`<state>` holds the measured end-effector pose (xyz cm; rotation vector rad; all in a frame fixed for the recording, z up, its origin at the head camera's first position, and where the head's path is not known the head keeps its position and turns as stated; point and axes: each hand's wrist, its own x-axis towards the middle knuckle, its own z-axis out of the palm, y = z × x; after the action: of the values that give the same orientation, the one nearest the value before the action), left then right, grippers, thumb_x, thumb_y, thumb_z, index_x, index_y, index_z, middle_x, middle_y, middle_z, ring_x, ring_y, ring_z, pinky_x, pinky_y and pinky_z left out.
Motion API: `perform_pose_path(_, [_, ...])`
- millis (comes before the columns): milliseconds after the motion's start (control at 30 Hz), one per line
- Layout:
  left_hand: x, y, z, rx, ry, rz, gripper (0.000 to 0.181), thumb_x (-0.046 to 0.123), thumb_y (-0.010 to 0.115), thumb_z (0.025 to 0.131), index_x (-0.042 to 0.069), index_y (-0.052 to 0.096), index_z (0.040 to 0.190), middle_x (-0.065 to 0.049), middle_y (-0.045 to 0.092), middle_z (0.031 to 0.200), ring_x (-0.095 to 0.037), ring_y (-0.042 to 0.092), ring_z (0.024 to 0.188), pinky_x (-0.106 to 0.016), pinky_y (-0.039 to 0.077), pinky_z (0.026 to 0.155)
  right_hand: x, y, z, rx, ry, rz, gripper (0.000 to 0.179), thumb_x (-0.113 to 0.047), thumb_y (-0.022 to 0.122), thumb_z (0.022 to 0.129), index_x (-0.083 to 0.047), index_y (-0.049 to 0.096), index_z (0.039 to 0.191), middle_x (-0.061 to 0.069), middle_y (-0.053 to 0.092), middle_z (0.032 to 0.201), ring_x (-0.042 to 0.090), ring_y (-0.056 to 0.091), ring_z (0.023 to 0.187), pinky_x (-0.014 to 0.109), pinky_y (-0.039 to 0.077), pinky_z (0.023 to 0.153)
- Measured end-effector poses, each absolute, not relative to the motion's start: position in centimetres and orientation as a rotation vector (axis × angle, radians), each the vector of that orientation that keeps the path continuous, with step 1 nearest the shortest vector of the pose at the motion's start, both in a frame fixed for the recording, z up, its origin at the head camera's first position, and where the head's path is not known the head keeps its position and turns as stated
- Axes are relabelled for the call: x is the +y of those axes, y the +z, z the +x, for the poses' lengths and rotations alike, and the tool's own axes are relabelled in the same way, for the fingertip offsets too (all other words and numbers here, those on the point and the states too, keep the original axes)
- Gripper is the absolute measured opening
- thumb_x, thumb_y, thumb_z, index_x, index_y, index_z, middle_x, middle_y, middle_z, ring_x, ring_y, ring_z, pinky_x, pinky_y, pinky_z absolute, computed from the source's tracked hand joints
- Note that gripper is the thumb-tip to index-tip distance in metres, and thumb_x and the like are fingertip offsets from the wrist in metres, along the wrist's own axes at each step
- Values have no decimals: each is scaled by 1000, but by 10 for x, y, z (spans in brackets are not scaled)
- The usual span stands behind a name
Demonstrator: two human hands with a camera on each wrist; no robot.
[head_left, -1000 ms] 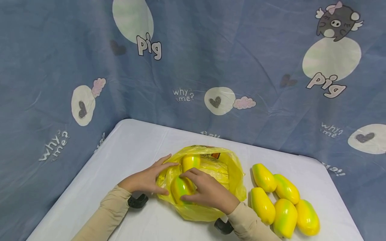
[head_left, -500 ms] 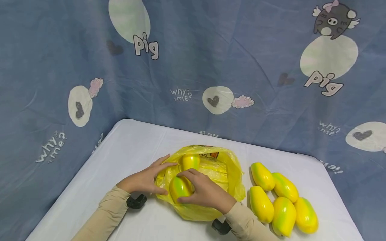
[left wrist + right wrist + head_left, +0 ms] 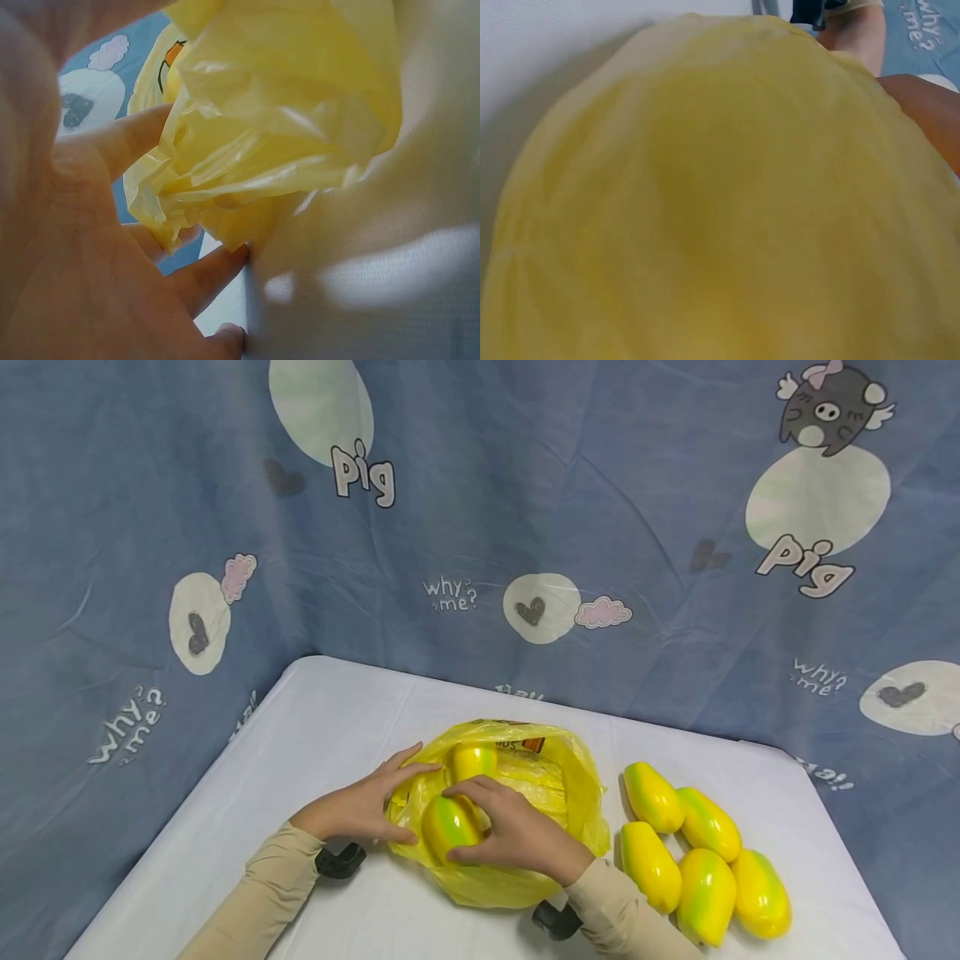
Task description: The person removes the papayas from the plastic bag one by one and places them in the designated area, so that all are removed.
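Note:
A yellow plastic bag [image 3: 588, 810] stands with its mouth open on the white table. In the head view my right hand [image 3: 517, 831] reaches into its mouth and grips a yellow mango [image 3: 450, 827] with a green streak, thumb on the near side and fingers on the far side. Another mango [image 3: 476, 762] lies deeper inside, behind it. My left hand [image 3: 352, 806] is at the bag's left rim with fingers spread and fairly straight. The left wrist view shows those fingers against the crumpled plastic [image 3: 277, 112]. In the right wrist view the bag's side [image 3: 720, 187] hides the right fingers.
Several more mangoes [image 3: 705, 893] lie grouped on the table to the right of the bag. The white tabletop [image 3: 330, 727] ends at a blue printed curtain [image 3: 420, 652] behind and to the left.
The right hand and the mango it grips have shifted very slightly to the right and tilted a little since half a second ago. The left hand and bag stay nearly still.

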<state>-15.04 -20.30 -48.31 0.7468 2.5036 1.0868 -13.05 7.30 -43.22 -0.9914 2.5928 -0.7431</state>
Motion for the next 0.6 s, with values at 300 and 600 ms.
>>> perform_pose_path(300, [-203, -483, -151, 2496, 1077, 748, 98, 45, 88, 76, 21, 40, 159, -19, 5, 174, -51, 19, 156, -74, 33, 114, 89, -416, -135, 2550, -909, -1013, 70, -38, 85, 85, -25, 55, 145, -5, 59, 143, 15, 58, 128, 33, 56, 100])
perform_pose_path(600, [-203, -484, -151, 2506, 1067, 742, 97, 42, 89, 75, 23, 40, 158, -18, 6, 174, -50, 19, 156, -72, 33, 115, 116, -398, -142, 2458, -1111, -905, 71, -36, 86, 85, -29, 52, 147, -5, 53, 149, 22, 54, 131, 27, 61, 85])
